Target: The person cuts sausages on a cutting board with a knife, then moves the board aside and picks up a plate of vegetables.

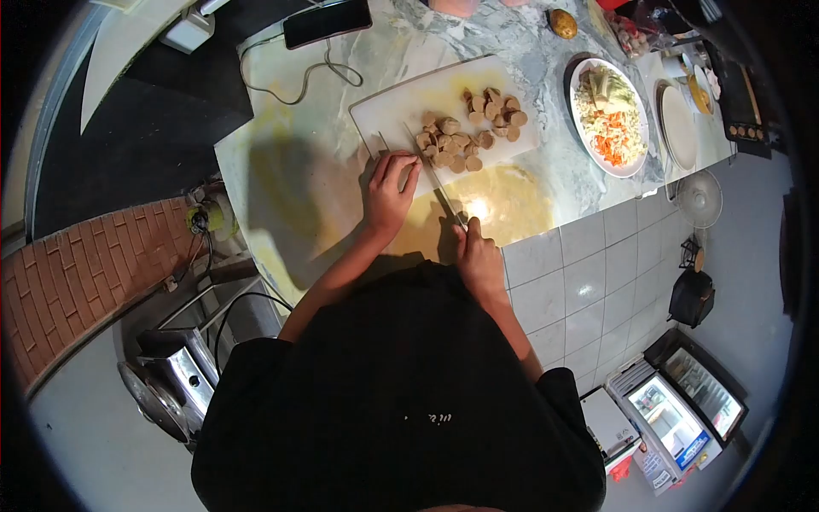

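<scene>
A white cutting board (401, 98) lies on the marble counter with several round, light-brown slices (444, 141), perhaps sausage or meatball, heaped on it. My right hand (480, 256) is closed around the handle of a knife (440, 192), at the counter's front edge. The knife's long blade slants up and left across the board, just left of the slices. Close to the blade's left side, my left hand (392, 189) rests on the board with its fingers bent and drawn together. Whatever its fingertips hold, if anything, is hidden.
Right of the board stands an oval plate (641, 141) of shredded vegetables, with orange bits and pale pieces. Beyond it are a stack of plates (680, 128) and a potato (562, 24). A phone (327, 23) and a looped cable (299, 96) lie at the back left.
</scene>
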Demonstrator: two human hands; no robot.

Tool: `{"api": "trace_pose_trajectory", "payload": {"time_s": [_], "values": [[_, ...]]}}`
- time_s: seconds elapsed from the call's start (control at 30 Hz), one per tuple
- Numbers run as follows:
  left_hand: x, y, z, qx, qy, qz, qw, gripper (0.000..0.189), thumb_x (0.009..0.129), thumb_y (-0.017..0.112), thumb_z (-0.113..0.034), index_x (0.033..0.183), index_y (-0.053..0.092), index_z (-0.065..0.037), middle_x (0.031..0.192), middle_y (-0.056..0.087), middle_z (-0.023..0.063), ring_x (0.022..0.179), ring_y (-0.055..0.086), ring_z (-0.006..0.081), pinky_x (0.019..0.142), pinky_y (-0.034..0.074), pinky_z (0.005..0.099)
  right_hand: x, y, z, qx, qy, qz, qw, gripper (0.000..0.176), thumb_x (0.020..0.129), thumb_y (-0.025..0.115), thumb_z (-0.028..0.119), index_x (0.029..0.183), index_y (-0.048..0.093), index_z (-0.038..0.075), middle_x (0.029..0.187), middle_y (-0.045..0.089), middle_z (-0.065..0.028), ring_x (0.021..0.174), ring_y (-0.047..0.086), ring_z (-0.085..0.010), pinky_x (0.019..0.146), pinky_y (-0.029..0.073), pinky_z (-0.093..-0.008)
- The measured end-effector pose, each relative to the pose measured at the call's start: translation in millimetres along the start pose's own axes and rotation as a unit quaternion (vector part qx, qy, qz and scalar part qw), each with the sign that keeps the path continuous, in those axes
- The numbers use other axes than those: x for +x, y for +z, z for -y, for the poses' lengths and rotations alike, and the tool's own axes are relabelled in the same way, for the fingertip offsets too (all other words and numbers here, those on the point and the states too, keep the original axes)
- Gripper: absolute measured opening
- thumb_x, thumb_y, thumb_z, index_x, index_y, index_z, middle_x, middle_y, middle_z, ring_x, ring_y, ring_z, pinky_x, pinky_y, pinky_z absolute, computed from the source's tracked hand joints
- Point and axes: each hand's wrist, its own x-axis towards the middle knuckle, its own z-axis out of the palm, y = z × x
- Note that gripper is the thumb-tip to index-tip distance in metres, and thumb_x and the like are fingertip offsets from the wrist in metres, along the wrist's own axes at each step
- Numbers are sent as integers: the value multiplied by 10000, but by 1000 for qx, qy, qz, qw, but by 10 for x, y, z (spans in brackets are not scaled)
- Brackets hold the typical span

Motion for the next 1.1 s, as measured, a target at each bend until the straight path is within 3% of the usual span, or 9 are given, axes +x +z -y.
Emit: {"api": "trace_pose_trajectory", "payload": {"time_s": [0.17, 1.1], "values": [[-6, -9, 5, -14, -2, 1, 1000, 144, 827, 730, -29, 946, 648, -27, 975, 679, 104, 870, 651, 272, 792, 514, 372, -15, -46, 23, 139, 0, 11, 990, 319, 1040, 459, 328, 1027, 478, 10, 651, 600, -316, 664, 602, -532, 550, 474, -596], [7, -36, -19, -22, 1, 2, 1000, 103, 834, 705, -12, 912, 638, -16, 943, 690, 107, 865, 657, 289, 781, 512, 377, -10, -15, 85, 83, -17, 24, 996, 322, 1041, 442, 338, 1038, 483, 19, 671, 612, -317, 666, 615, -527, 561, 487, -595]]}}
